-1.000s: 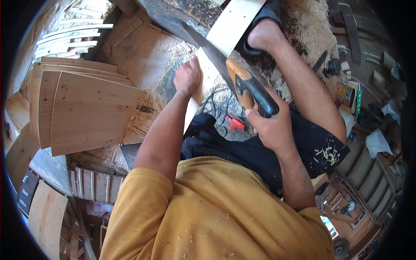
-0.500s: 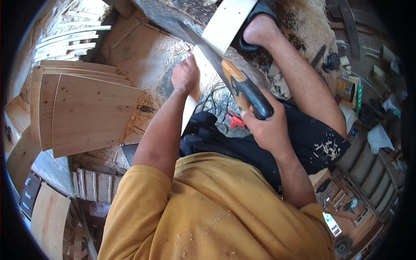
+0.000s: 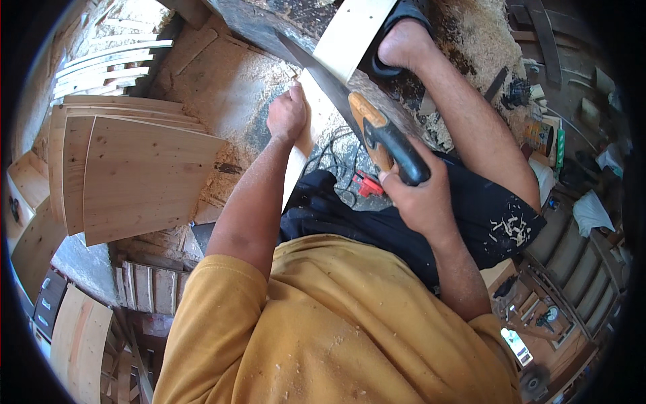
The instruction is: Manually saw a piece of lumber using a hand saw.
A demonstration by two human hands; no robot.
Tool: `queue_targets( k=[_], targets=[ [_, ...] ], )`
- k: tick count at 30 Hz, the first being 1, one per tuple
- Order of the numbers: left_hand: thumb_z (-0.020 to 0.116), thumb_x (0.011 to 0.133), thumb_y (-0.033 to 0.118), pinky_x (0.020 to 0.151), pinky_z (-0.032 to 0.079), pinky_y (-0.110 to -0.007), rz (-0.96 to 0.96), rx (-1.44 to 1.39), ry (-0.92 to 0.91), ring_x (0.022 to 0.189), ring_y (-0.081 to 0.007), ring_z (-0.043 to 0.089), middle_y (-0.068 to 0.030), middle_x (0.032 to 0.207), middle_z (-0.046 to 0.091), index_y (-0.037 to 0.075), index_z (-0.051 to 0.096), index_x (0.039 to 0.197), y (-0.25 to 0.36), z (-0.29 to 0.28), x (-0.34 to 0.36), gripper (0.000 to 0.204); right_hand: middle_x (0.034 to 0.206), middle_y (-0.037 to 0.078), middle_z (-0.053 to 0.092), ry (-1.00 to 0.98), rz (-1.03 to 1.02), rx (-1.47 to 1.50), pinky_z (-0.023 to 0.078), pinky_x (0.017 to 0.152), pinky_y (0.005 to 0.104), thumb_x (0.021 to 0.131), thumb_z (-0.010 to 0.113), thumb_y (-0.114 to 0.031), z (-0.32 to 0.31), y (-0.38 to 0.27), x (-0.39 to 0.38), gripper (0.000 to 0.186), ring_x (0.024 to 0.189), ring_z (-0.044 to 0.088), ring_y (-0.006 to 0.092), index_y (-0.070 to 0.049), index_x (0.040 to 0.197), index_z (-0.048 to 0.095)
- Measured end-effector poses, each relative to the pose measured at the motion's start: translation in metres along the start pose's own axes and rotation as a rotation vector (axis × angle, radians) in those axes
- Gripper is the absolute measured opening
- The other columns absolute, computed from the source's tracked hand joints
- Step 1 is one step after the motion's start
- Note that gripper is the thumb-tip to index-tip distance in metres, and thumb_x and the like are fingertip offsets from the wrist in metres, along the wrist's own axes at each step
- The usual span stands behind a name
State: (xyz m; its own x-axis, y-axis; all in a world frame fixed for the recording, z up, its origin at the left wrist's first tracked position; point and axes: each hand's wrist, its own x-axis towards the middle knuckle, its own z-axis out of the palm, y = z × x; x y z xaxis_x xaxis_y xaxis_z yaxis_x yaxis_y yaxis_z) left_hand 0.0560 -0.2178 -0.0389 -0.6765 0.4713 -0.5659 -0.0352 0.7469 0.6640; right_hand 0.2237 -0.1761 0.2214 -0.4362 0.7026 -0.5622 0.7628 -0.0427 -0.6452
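Pale board (image 3: pixel 353 40) slanting away in front of me, a handsaw (image 3: pixel 333 89) crossing it. My right fingers (image 3: pixel 388 179), wrapped around the saw's handle (image 3: pixel 397 145), have shifted slightly rightward since the previous frame; my left fingers (image 3: pixel 296 93) stay closed on the board's left edge.

Black-and-orange-tan saw handle (image 3: pixel 402 149), grey blade (image 3: pixel 321 79), pale yellow board (image 3: pixel 360 30), knot-speckled tan panel (image 3: pixel 148 178), mustard shirt (image 3: pixel 336 323), black shorts (image 3: pixel 464 209)

1. No words, brands, numbers or signs are showing legibly.
2. At the near right, a phone-like screen (image 3: pixel 517 347) is glowing, its contents appearing too small to read.
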Motion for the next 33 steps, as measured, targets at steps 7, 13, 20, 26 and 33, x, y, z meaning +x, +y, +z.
queue_targets(
  k=[7,13,20,26,33],
  targets=[
    [0.032,0.096,0.052,0.089,0.044,-0.049,-0.007,-0.027,0.044,0.097,-0.0476,0.06,-0.0308,0.096,0.063,-0.002,0.068,0.096,-0.006,-0.014,-0.004,0.065,0.096,0.012,0.067,0.0,-0.129,-0.063,0.05,0.076,0.0277,0.075,0.062,0.002,-0.044,0.016,-0.112,0.052,0.081,0.064,0.0132,0.004,0.126,0.051],
    [0.031,0.094,0.053,0.093,0.043,-0.049,0.095,0.084,-0.017,0.103,-0.0441,0.059,-0.0266,0.103,0.065,0.004,0.069,0.102,-0.004,0.009,0.002,0.062,0.089,0.013,0.066,0.045,-0.096,-0.031,0.05,0.073,0.028,0.076,0.066,0.0,0.004,0.006,-0.004,0.042,0.084,0.063,0.0132,0.004,0.117,0.055],
    [0.031,0.094,0.054,0.093,0.043,-0.048,-0.06,0.04,-0.004,0.103,-0.0431,0.06,-0.0261,0.103,0.065,0.005,0.069,0.101,-0.011,-0.015,-0.001,0.062,0.098,0.014,0.067,0.013,-0.149,-0.043,0.05,0.078,0.0295,0.077,0.065,-0.001,-0.033,0.02,-0.097,0.049,0.087,0.065,0.0162,0.004,0.124,0.053],
    [0.031,0.094,0.055,0.092,0.043,-0.048,-0.025,-0.003,-0.05,0.103,-0.0429,0.06,-0.0258,0.103,0.065,0.006,0.069,0.103,0.001,-0.005,-0.002,0.063,0.096,0.017,0.067,0.059,-0.199,-0.076,0.051,0.078,0.0304,0.076,0.066,-0.001,-0.008,0.02,-0.035,0.048,0.087,0.067,0.018,0.003,0.122,0.054],
    [0.031,0.094,0.055,0.093,0.043,-0.048,-0.034,0.013,-0.033,0.103,-0.0429,0.06,-0.0261,0.104,0.065,0.005,0.069,0.103,-0.001,-0.003,-0.001,0.063,0.092,0.015,0.067,0.05,-0.176,-0.095,0.05,0.076,0.0292,0.075,0.063,0.001,-0.011,0.022,-0.055,0.05,0.085,0.066,0.0179,0.003,0.124,0.053]
  ],
)
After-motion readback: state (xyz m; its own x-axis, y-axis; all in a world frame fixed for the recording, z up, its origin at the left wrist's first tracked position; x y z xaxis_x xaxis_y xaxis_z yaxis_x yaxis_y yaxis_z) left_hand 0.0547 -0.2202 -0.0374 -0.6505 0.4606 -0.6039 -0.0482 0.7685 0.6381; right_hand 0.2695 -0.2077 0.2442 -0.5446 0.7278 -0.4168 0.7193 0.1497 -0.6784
